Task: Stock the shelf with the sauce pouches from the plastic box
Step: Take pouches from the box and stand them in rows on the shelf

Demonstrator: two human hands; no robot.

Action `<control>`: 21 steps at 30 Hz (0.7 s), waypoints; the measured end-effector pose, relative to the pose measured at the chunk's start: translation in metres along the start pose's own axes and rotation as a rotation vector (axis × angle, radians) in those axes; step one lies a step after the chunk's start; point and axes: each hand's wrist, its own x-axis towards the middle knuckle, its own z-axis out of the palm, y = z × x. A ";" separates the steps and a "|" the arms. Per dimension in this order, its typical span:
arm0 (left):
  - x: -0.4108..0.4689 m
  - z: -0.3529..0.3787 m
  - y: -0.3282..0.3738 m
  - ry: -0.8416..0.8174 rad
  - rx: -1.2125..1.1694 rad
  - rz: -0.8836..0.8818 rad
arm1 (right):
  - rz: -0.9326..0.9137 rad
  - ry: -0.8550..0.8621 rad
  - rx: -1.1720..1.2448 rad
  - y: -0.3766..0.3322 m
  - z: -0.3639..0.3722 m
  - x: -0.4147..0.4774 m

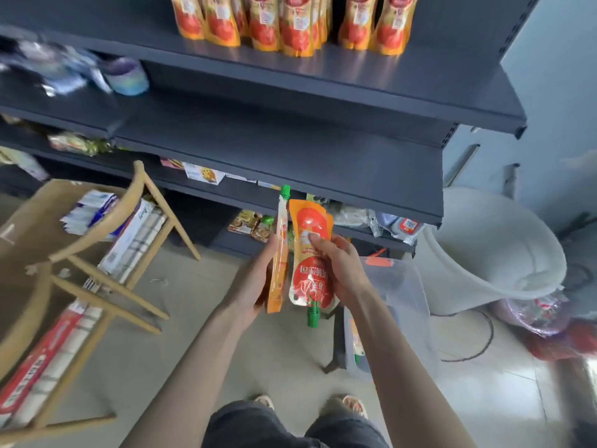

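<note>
My left hand [255, 279] grips an orange sauce pouch [280, 253] edge-on, its green cap pointing up. Beside it, my right hand [339, 266] holds a red and orange sauce pouch [310, 270] upside down, green cap at the bottom. Both pouches hang in front of the lower shelves. The clear plastic box [397, 302] stands on the floor below my right arm, with one more pouch [355, 341] visible inside. Several matching pouches [290, 24] stand upright in rows on the dark top shelf [387, 79].
A wooden chair [97, 253] stacked with boxed goods stands at the left. A white bucket [494, 250] sits on the floor at the right, with bags beside it. The lower shelves [290, 147] hold assorted packets.
</note>
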 end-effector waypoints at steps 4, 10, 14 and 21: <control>0.008 -0.018 0.031 0.058 0.077 0.037 | -0.127 0.020 -0.044 -0.022 0.020 0.001; 0.039 -0.016 0.083 0.117 0.170 0.200 | -0.327 0.204 -0.106 -0.081 0.033 0.017; 0.066 -0.017 0.114 0.041 0.220 0.251 | -0.453 0.303 -0.130 -0.112 0.036 0.036; 0.121 -0.019 0.163 -0.076 0.227 0.243 | -0.577 0.300 0.041 -0.156 0.039 0.084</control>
